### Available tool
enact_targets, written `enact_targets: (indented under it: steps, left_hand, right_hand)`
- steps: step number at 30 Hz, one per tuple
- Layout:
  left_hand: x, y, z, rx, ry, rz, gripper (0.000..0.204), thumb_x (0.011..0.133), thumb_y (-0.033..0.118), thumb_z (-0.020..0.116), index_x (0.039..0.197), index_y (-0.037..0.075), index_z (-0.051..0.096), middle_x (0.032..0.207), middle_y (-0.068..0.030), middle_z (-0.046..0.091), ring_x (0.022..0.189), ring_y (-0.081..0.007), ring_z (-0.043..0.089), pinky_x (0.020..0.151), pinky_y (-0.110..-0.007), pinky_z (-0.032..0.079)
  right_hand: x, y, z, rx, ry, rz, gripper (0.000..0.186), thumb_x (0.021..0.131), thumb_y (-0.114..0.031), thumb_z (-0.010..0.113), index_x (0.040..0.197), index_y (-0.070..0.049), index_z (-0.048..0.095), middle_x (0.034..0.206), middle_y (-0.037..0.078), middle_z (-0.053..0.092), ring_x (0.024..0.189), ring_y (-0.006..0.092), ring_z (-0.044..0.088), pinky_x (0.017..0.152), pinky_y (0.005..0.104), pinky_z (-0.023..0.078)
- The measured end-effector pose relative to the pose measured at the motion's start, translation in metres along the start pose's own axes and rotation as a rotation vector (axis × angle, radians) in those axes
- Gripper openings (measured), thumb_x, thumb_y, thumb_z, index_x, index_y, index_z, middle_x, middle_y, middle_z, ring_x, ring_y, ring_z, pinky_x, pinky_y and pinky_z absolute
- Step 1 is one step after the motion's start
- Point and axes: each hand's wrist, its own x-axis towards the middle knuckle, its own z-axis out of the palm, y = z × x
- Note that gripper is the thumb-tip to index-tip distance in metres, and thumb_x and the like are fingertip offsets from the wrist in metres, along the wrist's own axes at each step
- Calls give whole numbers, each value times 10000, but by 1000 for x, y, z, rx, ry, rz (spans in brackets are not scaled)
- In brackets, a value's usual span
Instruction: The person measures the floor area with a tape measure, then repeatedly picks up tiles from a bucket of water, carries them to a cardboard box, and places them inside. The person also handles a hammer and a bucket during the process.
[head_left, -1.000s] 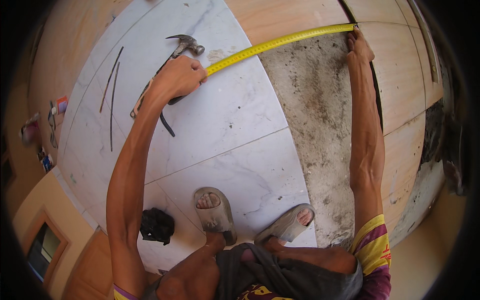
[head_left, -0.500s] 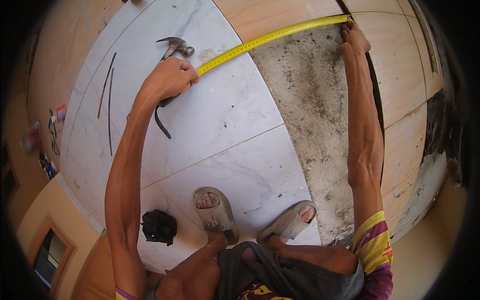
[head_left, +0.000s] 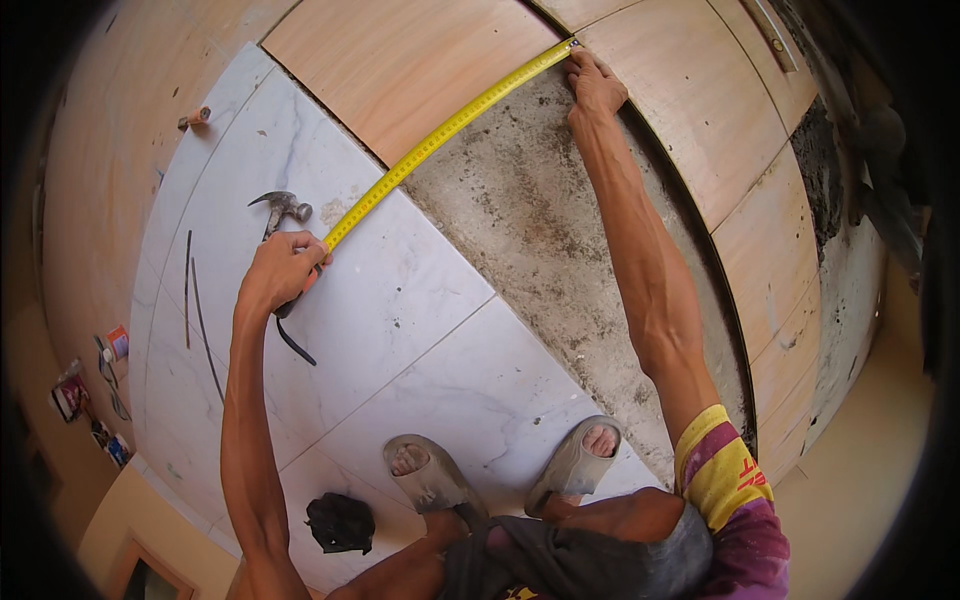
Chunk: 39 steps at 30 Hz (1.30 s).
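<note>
- Yellow metal tape measure (head_left: 455, 124): crosses right edge of white marbled tile (head_left: 400, 280), ends at left edge of peach wood-look tile (head_left: 690, 115).
- Left hand (head_left: 281, 268): clamped round its case, mostly hiding it.
- Right hand (head_left: 600, 88): fingers at blade tip; pinch or press, can't tell.
- Steel claw hammer (head_left: 282, 206): handle mostly hidden.

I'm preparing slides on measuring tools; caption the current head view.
Left hand and right hand hold a yellow tape measure over marble-patterned tile and past bare grey floor, near a claw hammer.
</note>
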Motion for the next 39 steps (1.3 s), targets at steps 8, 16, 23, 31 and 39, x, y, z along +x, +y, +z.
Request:
enact_targets:
  steps: [8, 16, 23, 31, 39]
  left_hand:
    - [3, 8, -4, 23, -56, -56, 305, 884, 332, 636, 887, 67, 788, 707, -50, 672, 629, -116, 561, 612, -290, 433]
    - [6, 20, -3, 60, -40, -15, 270, 877, 330, 635, 879, 108, 790, 657, -51, 646, 551, -127, 510, 568, -303, 409]
    - [-7, 0, -3, 85, -6, -29, 275, 878, 333, 618, 854, 115, 783, 609, -39, 626, 540, -138, 505, 567, -317, 411]
    - [-9, -19, 0, 77, -6, -64, 270, 866, 329, 617, 847, 117, 784, 633, -36, 637, 589, -131, 550, 602, -315, 443]
    - [4, 7, -3, 40, -32, -7, 273, 860, 327, 618, 858, 117, 792, 656, -37, 658, 601, -137, 563, 617, -319, 458]
  right_hand:
    - [9, -5, -5, -20, 26, -5, 216, 829, -79, 811, 987, 48, 738, 933, 105, 751, 800, 187, 729, 700, 272, 556]
    - [21, -24, -12, -20, 6, -9, 284, 837, -87, 818, 1046, 68, 706, 989, 144, 757, 853, 226, 742, 754, 296, 584]
    - [9, 3, 5, -5, -14, 73, 295, 840, -80, 823, 1063, 73, 704, 997, 143, 758, 854, 225, 746, 750, 289, 588]
    - [-16, 15, 13, -44, 3, 126, 267, 851, -63, 812, 1055, 75, 709, 989, 141, 751, 840, 222, 745, 700, 269, 587]
    - [16, -18, -3, -43, 15, 61, 283, 857, -62, 806, 1074, 83, 698, 991, 147, 750, 842, 233, 744, 691, 272, 584]
